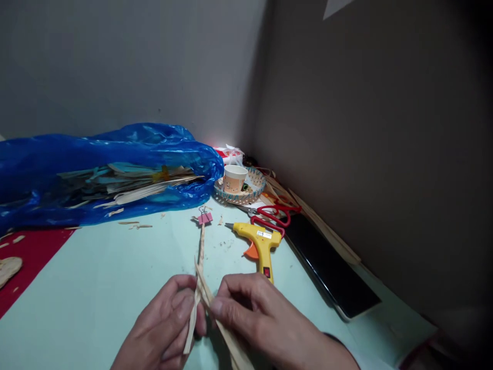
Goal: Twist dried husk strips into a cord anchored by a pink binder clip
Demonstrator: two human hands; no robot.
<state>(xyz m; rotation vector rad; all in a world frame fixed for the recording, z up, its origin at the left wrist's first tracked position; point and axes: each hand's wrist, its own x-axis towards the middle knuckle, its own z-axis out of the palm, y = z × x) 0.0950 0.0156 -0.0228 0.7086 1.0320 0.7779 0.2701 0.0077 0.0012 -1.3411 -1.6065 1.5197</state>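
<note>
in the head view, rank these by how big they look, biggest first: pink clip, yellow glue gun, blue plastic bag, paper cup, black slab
1. Blue plastic bag
2. Black slab
3. Yellow glue gun
4. Paper cup
5. Pink clip

The cup sits farther back than the clip yet looks larger.

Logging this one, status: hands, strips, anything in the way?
Left hand and right hand pinching strips. Far end in clip. Glue gun beyond right hand, clear of strips.
</note>
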